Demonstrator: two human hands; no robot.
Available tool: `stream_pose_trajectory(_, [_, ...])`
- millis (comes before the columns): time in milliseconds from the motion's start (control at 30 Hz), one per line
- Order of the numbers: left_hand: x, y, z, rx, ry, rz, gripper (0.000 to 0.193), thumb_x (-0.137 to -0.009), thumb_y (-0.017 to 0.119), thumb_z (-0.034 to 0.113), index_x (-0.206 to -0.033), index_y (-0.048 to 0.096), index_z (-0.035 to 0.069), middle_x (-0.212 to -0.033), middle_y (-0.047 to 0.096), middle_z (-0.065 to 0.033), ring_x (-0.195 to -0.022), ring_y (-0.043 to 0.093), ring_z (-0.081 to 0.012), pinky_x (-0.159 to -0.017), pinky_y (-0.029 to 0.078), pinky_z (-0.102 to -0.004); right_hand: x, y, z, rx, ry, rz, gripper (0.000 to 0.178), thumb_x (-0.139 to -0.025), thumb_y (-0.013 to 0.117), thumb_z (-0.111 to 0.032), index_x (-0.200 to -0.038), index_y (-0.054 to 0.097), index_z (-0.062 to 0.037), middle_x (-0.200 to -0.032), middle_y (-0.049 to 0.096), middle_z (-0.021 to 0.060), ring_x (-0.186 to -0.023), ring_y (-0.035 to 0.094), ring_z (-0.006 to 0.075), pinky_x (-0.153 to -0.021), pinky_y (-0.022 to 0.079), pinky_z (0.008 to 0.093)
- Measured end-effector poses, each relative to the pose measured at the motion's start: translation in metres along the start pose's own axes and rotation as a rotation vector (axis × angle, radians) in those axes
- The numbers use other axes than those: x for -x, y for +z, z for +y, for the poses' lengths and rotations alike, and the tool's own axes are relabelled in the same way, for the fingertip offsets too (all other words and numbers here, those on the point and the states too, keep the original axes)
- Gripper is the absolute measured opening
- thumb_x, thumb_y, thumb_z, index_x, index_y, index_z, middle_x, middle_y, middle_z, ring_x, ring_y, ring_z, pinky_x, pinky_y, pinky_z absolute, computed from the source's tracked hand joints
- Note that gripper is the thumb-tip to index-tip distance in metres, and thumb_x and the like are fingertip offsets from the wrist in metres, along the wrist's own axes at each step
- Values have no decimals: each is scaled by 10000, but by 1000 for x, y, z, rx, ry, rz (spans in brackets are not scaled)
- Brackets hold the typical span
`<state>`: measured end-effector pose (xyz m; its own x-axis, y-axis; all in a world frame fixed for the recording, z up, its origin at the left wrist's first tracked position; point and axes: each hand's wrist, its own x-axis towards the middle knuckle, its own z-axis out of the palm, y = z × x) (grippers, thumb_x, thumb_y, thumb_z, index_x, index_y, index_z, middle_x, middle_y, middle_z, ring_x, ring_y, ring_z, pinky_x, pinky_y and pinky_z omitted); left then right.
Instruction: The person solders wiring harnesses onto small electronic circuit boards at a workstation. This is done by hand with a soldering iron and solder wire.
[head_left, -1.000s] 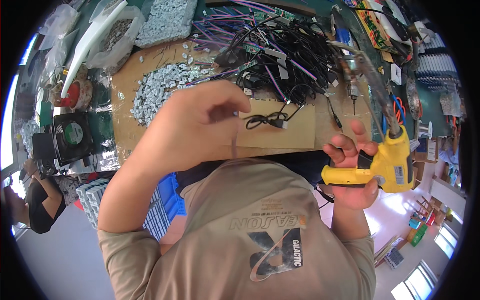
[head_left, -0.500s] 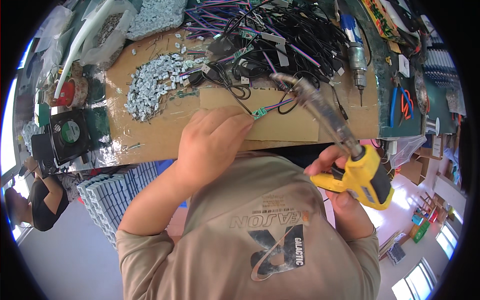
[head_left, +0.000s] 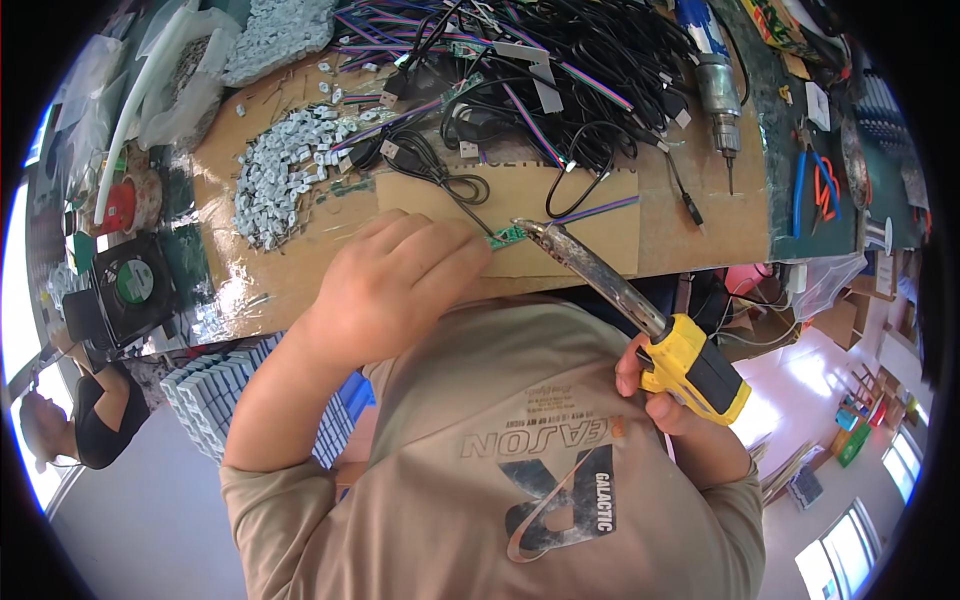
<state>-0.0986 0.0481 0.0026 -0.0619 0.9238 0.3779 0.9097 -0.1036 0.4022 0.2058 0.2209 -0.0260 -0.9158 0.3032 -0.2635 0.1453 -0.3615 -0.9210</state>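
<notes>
My right hand (head_left: pixel 645 388) is wrapped round the yellow and black handle of a soldering gun (head_left: pixel 600 280), whose long metal barrel points up and to the left. Its tip is over a small green circuit board (head_left: pixel 508 237) and seems to meet its upper right part. With fingers closed and bent downward, my left hand (head_left: pixel 400 280) grips the left end of that board; its fingertips are partly hidden. A black cable (head_left: pixel 465 208) runs to the board from above, and a flat multicoloured ribbon wire (head_left: pixel 600 208) leads off to the right. Brown cardboard (head_left: pixel 590 255) lies beneath.
A heap of small white parts (head_left: pixel 285 175) lies at left. Black cables (head_left: pixel 590 90) are piled behind. A power screwdriver (head_left: pixel 720 105) and pliers (head_left: pixel 802 185) lie at right. A fan (head_left: pixel 135 280) stands at the left edge; another person (head_left: pixel 90 405) sits beyond.
The soldering gun has swung down and left, bringing its tip from above the ribbon wire to the circuit board. My left hand has shifted slightly left, still at the board.
</notes>
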Motion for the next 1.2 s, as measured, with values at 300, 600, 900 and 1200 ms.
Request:
stream_pose_trajectory(300, [-9,-6,-8,-57,178,-105,391,-640,662,94,-1000,665,-58,-968,648,-158,-740,614,-276,-621,496,-360,-3,5,8,-4,-98,11,470,-849,775,-319,-1106,605,37,-877,636,61,-734,600,108,-646,485,249])
stream_pose_trajectory(600, [-10,-5,-10,-16,144,-125,382,-643,666,79,-1010,669,-24,-986,638,-140,-762,608,-285,-655,502,-363,-1,0,4,25,-14,-19,412,-844,774,-309,-1054,623,11,-848,635,55,-718,610,137,-648,501,279])
stream_pose_trajectory(900, [1,7,-9,59,-55,31,241,-756,759,-8,-982,687,34,-982,661,-110,-800,634,-288,-670,519,-370,-6,1,4,255,-205,-59,267,-867,711,-321,-848,598,-80,-798,633,64,-670,625,254,-593,472,350])
stream_pose_trajectory(1200, [-3,5,-7,86,-127,11,189,-759,755,30,-937,694,55,-989,651,-90,-848,633,-294,-725,520,-383,-11,4,0,384,-159,-75,300,-858,703,-354,-855,611,-69,-763,622,65,-621,590,225,-558,452,334])
